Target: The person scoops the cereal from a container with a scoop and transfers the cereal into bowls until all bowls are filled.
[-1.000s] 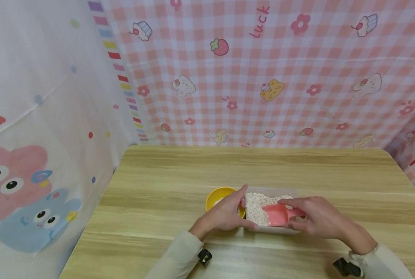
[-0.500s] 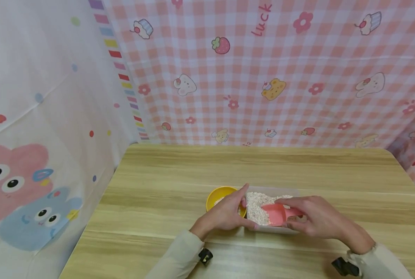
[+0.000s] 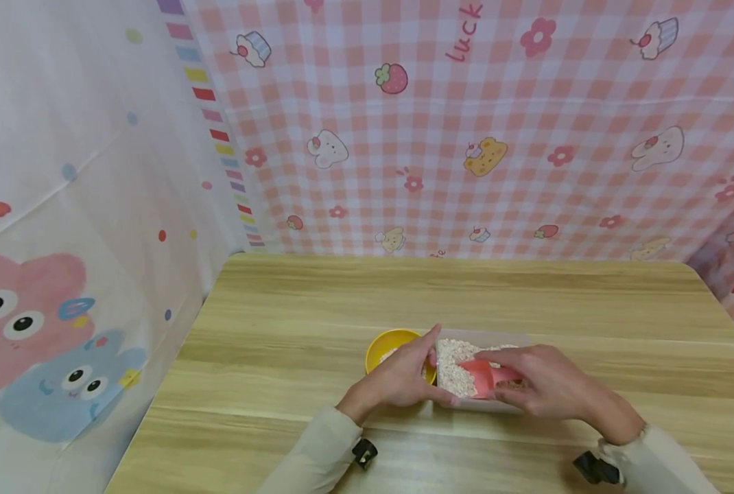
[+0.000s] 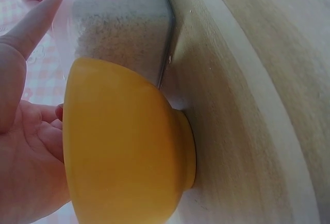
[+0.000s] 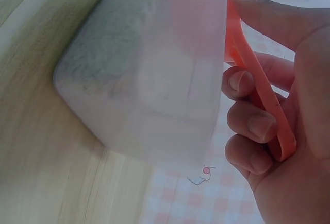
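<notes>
A pink scoop (image 3: 481, 378) lies tipped into the pale oat flakes (image 3: 455, 370) inside a clear plastic container (image 3: 489, 405). My right hand (image 3: 542, 384) grips the scoop's handle, its fingers curled round it in the right wrist view (image 5: 265, 100). At the container's left end, my left hand (image 3: 398, 377) holds the rim, thumb along the near side and index finger reaching the far corner. Directly beneath that hand stands a yellow bowl (image 4: 121, 147), upright beside the container, with some flakes in it. The hand hides part of the bowl.
The wooden table (image 3: 293, 295) stretches out on all sides of the bowl and container. Behind it hangs a pink checked curtain (image 3: 354, 192), with a white printed cloth (image 3: 126, 206) on the left. Black straps (image 3: 364, 453) are at both wrists.
My right hand has slid left with the scoop, pushing it further into the flakes. The left hand, bowl and container stay in place.
</notes>
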The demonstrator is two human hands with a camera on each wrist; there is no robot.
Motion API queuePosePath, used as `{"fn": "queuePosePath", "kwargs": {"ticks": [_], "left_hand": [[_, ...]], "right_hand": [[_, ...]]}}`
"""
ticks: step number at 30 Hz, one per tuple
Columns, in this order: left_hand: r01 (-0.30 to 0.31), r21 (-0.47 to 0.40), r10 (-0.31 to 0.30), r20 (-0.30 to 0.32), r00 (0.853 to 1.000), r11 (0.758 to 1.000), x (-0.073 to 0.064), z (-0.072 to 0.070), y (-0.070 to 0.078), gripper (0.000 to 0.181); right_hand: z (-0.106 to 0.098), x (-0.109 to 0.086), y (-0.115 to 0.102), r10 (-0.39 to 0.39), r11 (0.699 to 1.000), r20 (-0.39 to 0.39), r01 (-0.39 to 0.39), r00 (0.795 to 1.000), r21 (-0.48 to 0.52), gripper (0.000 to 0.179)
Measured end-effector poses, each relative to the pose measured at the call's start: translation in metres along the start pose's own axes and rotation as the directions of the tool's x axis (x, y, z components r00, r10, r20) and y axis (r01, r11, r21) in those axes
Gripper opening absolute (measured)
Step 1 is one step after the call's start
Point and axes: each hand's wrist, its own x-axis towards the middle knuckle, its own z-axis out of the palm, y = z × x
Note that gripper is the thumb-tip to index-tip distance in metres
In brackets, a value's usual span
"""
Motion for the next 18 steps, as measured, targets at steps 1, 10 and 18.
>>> {"fn": "queuePosePath", "kwargs": {"ticks": [1,10,18], "left_hand": [[0.000,-0.002,0.000,0.000,1.000,1.000,0.0000,-0.0001,0.0001,0.118],[0.021,-0.015,-0.021,-0.007,1.000,1.000,-0.0018,-0.0021,0.0015,0.118],[0.039,-0.010,-0.039,-0.001,0.999,0.999,-0.0016,-0.0005,0.0040,0.117]], "right_hand": [[0.0003,0.0008,-0.0003,-0.001,1.000,-0.002,0.001,1.000,-0.004,0.047],[-0.0006,0.0065,-0.0018,0.025,0.999,0.026,-0.026,0.999,0.021,0.049],[0.0025,-0.0011,0.0020,0.074,0.990,0.028,-0.077,0.997,0.120,0.049]]}}
